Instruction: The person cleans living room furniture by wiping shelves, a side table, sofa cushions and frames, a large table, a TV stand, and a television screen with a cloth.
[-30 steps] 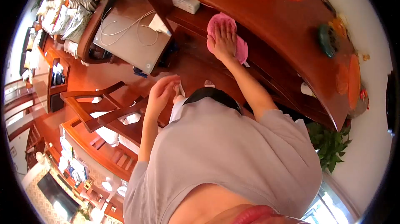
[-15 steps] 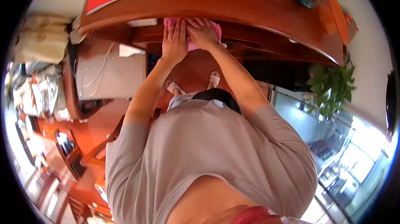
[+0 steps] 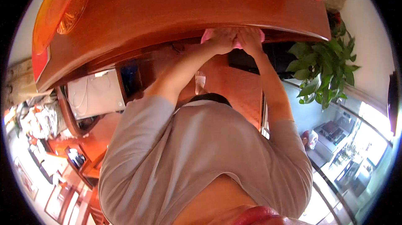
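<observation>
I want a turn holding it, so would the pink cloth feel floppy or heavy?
The pink cloth is probably floppy: its edges look soft and rounded beside the left hand and right hand. It's likely light too, since only a little sticks out past them.

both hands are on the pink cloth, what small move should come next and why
Probably slide the pink cloth slightly right, toward the leafy plant: the left hand and right hand are both on it, just below the edge of the wooden top, and that edge runs on beyond the cloth that way.
</observation>
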The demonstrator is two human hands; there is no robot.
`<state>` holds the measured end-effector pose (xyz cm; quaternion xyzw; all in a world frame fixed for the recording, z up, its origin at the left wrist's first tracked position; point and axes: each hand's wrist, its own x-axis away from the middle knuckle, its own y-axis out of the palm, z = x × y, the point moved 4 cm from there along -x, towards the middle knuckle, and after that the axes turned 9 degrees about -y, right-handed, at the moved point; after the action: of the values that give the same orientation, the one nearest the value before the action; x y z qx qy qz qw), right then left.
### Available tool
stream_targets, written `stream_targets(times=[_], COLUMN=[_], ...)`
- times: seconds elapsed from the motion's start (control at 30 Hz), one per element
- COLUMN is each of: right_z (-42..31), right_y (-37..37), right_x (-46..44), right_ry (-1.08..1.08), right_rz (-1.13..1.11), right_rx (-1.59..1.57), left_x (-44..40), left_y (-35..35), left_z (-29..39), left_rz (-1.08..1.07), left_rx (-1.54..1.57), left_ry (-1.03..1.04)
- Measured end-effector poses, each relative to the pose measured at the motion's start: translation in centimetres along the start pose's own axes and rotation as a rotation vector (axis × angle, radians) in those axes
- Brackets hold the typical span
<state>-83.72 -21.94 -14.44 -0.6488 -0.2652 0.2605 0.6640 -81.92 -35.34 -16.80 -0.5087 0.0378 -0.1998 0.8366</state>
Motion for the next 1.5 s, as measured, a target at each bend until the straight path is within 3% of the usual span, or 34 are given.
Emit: stream_targets(times=[0.1, 0.13, 0.2, 0.23, 0.33, 0.47, 0.5, 0.57, 0.67, 0.73, 0.77, 0.83, 0.9, 0.93, 1.0, 1.07, 1.13, 1.2, 1.33, 1.4, 1.43, 1.5], right_z=[-1.4, -2.5, -5.3, -7.2, -15.3, -26.8, -29.6, -34.7, -40.0, -40.4, -40.2, -39.7, -39.6, -39.8, -39.9, -38.7, -36.8, -34.3, -28.1, -25.5, -25.1, -24.6], right_y=[0.6, 0.8, 0.4, 0.4, -2.3, -1.7, -1.4, -0.2, -0.9, -0.7, -1.2, -2.2, -2.7, -3.1, -5.5, -9.6, -10.4, -14.5, -25.9, -30.1, -31.4, -33.2], right_x=[0.3, -0.2, -1.0, -1.9, -6.5, -13.7, -15.5, -18.4, -21.6, -21.3, -21.1, -20.7, -20.5, -20.0, -18.3, -15.6, -12.3, -8.8, -3.4, -2.0, -2.5, -4.1], right_ry=[0.032, 0.035, 0.215, 0.178, -0.079, -0.438, -0.529, -0.611, -0.669, -0.62, -0.594, -0.551, -0.518, -0.495, -0.219, -0.115, 0.109, 0.318, 0.167, -0.032, -0.063, -0.104], right_rz=[0.098, 0.137, 0.444, 0.448, 0.292, 0.319, 0.329, 0.314, 0.211, 0.347, 0.316, 0.293, 0.095, 0.1, -0.226, -0.24, -0.279, -0.1, 0.494, 0.613, 0.614, 0.511], right_rx=[-0.005, -0.009, 0.079, 0.047, -0.12, -0.252, -0.275, -0.187, -0.063, -0.17, -0.269, -0.349, -0.381, -0.371, -0.58, -0.688, -1.659, -1.947, -1.966, -1.943, -1.942, -1.742], left_x=[1.5, 2.4, 5.0, 6.8, 13.4, 24.0, 26.1, 29.6, 33.0, 34.1, 34.2, 34.5, 34.6, 34.8, 34.9, 35.3, 35.8, 35.7, 37.4, 37.7, 37.2, 35.5], left_y=[-3.2, -4.0, -5.4, -5.4, -7.8, -9.9, -10.7, -11.1, -13.1, -14.3, -14.2, -14.5, -15.6, -15.8, -17.7, -20.1, -22.8, -25.5, -34.0, -37.2, -38.1, -40.3], left_z=[1.1, 0.6, -0.5, -1.8, -7.0, -15.6, -17.3, -21.3, -24.8, -26.5, -27.5, -28.8, -28.4, -28.0, -25.3, -22.7, -19.8, -16.9, -11.7, -12.3, -13.1, -14.6], left_rz=[-0.166, -0.157, -0.005, 0.12, 0.11, 0.583, 0.601, 0.661, 0.731, 0.673, 0.771, 0.738, 0.724, 0.722, 0.533, 0.542, 0.399, 0.418, 0.617, 0.734, 0.745, 0.829], left_rx=[0.067, 0.058, -0.191, -0.215, -0.354, -0.339, -0.36, -0.459, -0.347, -0.082, -0.096, -0.101, -0.144, -0.138, -0.002, 0.11, 0.56, 0.542, 0.527, 0.558, 0.84, 1.055], left_ry=[-0.065, -0.116, -0.065, -0.067, -0.306, -0.425, -0.511, -0.625, -0.701, -0.7, -0.646, -0.568, -0.453, -0.428, -0.306, -0.232, -0.114, 0.009, 0.246, 0.269, 0.222, 0.107])
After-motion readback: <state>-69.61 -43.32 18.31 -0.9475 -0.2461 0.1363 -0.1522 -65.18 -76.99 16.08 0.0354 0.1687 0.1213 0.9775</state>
